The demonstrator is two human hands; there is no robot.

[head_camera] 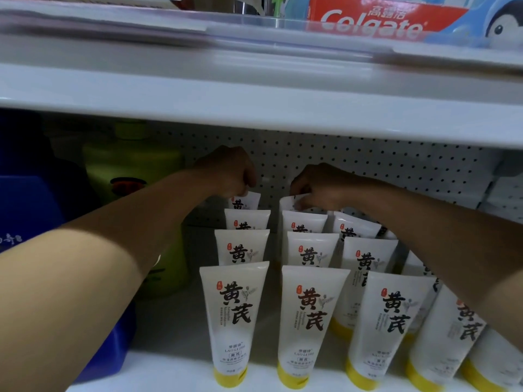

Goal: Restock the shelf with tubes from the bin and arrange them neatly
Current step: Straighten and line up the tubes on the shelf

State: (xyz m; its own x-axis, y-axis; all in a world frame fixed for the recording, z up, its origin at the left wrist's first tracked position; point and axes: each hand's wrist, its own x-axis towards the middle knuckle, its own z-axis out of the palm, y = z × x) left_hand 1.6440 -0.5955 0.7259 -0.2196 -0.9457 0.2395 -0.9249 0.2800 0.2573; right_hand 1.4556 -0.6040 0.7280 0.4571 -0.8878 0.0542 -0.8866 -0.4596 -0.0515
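both bare arms reach deep under the white upper shelf board point(254, 108) toward the white pegboard back wall point(368, 165) at the centre of the frame. the left hand point(229, 172) has its fingers curled down around the top edge of the rearmost white tube with black characters in the left-hand column point(247, 200), pinching it near the back wall. the right hand point(319, 185) likewise pinches the top edge of the rearmost white tube in the middle column point(288, 203), fingers closed narrowly on it. in front of them, the white squeeze tubes with yellow caps point(308, 321) stand cap-down on the white lower shelf point(175, 321) in columns running from the front edge at the bottom of the frame back toward the hands, with further columns at the lower right leaning somewhat and partly hidden by the right forearm. at the left of the frame, a pale green plastic bottle point(133, 171) stands behind the left forearm, and a dark blue pouch point(28, 199) fills the far left. at the upper right, a red colgate toothpaste box point(373, 18) lies on the shelf above, beside a blue package with a penguin point(492, 24).
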